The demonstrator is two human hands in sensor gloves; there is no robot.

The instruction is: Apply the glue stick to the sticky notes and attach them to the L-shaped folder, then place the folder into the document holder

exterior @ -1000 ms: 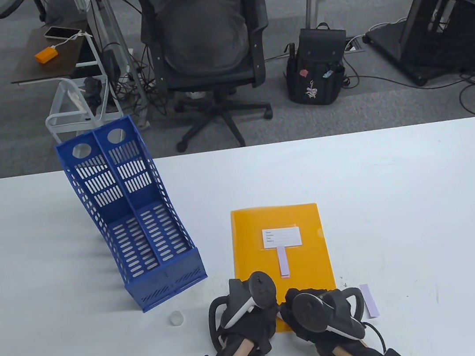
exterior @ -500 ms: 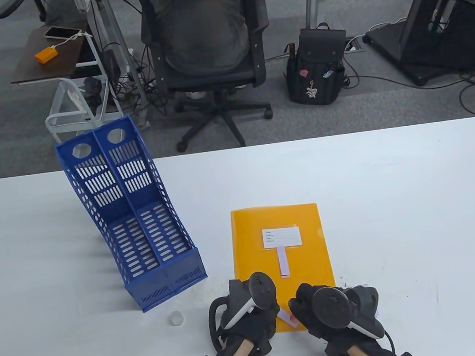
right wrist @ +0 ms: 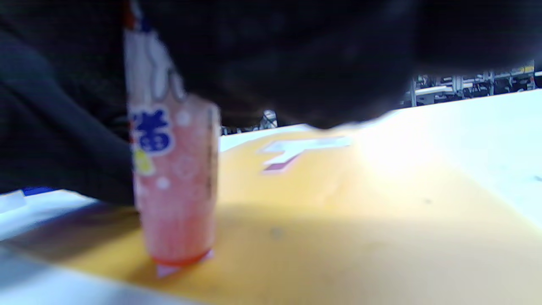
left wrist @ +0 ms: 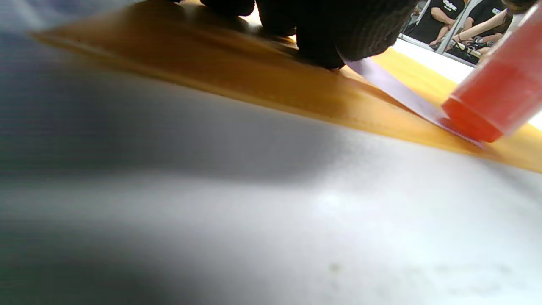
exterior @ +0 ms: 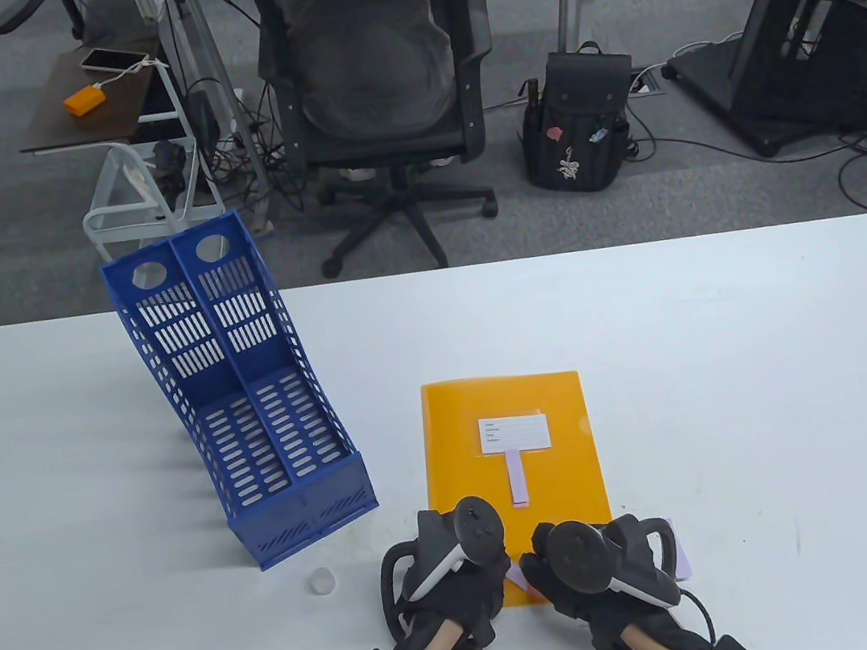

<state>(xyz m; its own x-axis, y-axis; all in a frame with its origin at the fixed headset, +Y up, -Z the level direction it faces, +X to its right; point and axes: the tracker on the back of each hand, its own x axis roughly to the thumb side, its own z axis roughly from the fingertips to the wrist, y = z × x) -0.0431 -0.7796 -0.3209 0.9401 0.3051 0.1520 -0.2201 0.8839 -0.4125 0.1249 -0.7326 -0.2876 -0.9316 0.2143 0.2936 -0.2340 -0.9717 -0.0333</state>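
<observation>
The orange L-shaped folder [exterior: 460, 451] lies flat on the white table, with a white label [exterior: 515, 432] and a purple sticky note [exterior: 517, 478] stuck below it. At its near edge my left hand [exterior: 496, 572] presses a fingertip [left wrist: 322, 51] on one end of a loose purple sticky note [left wrist: 394, 87]. My right hand [exterior: 539, 570] grips a pink-red glue stick [right wrist: 175, 186], nearly upright, with its tip on the note's other end. The blue document holder [exterior: 252, 417] stands to the left, apart from both hands.
The glue stick's clear cap [exterior: 321, 580] sits on the table left of my left hand. A purple strip of sticky notes [exterior: 680, 549] peeks out beside my right hand. An office chair [exterior: 377, 81] and a backpack [exterior: 582, 123] stand beyond the table's far edge.
My right hand slid right with the glue stick, then came back left along the note. The left hand, the folder and the holder stayed where they were.
</observation>
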